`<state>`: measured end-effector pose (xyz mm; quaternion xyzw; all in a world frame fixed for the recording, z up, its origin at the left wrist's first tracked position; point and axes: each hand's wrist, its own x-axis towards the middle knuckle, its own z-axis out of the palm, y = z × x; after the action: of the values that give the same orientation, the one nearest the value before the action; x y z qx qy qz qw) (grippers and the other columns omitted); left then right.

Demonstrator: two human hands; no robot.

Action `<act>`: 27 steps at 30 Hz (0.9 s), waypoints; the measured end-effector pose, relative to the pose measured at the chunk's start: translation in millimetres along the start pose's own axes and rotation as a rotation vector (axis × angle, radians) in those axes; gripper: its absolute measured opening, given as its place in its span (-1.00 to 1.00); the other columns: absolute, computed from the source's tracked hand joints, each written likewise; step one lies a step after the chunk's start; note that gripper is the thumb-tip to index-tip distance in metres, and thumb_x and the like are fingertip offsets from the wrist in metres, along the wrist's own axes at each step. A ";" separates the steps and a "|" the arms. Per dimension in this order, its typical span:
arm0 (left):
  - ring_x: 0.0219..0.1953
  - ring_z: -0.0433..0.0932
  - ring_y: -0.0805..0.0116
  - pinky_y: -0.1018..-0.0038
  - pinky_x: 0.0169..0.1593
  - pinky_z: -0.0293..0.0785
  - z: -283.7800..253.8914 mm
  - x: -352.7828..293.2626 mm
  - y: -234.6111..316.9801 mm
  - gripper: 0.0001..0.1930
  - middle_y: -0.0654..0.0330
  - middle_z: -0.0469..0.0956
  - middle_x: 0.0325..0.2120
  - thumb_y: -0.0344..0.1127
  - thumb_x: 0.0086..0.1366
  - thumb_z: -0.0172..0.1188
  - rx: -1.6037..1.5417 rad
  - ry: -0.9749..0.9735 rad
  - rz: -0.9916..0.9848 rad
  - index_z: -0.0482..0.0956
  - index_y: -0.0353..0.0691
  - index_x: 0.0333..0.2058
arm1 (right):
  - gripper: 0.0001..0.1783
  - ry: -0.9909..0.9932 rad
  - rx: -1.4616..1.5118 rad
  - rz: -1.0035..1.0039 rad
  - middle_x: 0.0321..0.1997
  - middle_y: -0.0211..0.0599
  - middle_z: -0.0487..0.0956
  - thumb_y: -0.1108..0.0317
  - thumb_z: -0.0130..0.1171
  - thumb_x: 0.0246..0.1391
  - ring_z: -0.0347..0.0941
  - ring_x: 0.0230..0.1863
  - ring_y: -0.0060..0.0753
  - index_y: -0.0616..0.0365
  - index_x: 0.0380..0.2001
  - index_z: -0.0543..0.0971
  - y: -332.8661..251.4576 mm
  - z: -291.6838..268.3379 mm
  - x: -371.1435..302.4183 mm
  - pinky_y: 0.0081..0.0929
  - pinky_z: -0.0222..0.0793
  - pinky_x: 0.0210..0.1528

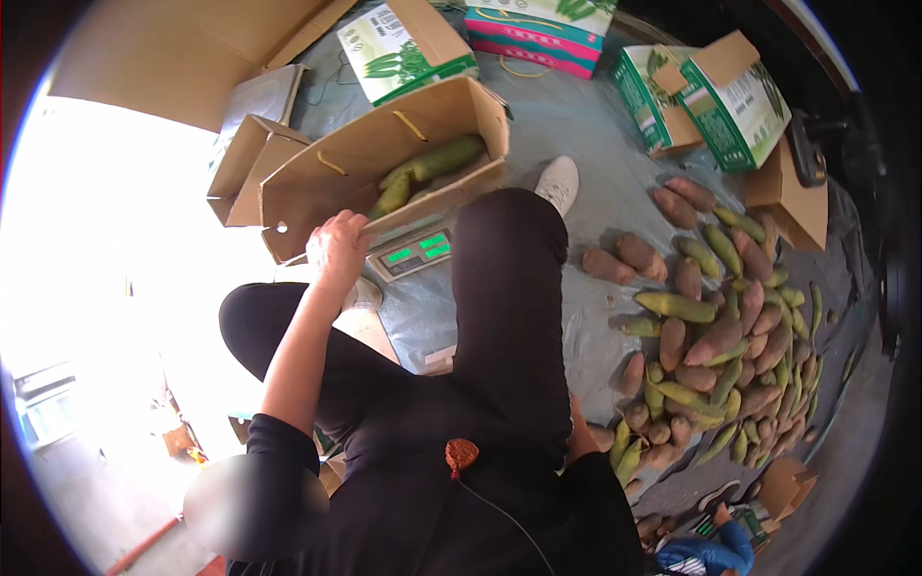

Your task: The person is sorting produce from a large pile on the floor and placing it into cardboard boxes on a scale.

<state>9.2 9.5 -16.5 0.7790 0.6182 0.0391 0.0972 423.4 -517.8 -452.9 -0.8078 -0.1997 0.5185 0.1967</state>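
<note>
My left hand [338,252] grips the near rim of an open cardboard box [288,192], its fingers curled over the edge. Long green radishes [437,163] lie inside the box, which has yellow cord loops in its far wall. Under the box sits a digital scale [413,252] with a lit green display. Beyond my right thigh, my right hand [579,434] shows only in part, next to the near edge of a pile of radishes. My leg and sleeve hide its fingers.
Green and reddish-brown radishes [715,336] spread over a grey sheet [533,317] on the right. Printed cartons [399,53] stand at the back, with more green-and-white cartons [735,106] at the back right. Another person in a blue sleeve [735,542] is at the lower right.
</note>
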 end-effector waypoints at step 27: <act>-0.26 0.50 0.27 0.29 -0.20 0.37 -20.5 -12.1 -4.3 -0.93 0.27 0.46 -0.46 -0.31 0.01 0.20 0.088 0.051 -0.018 0.56 -0.07 -0.46 | -0.68 0.330 0.258 -1.263 -0.06 -0.19 0.44 0.63 0.11 0.01 0.38 -0.05 -0.45 0.34 -0.12 0.36 -702.1 -133.7 -191.6 -0.49 0.30 0.05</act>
<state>-1.4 0.8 3.4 0.7757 0.6286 0.0309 0.0473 389.4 -41.7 112.5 -0.5743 -0.5383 0.1929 0.5859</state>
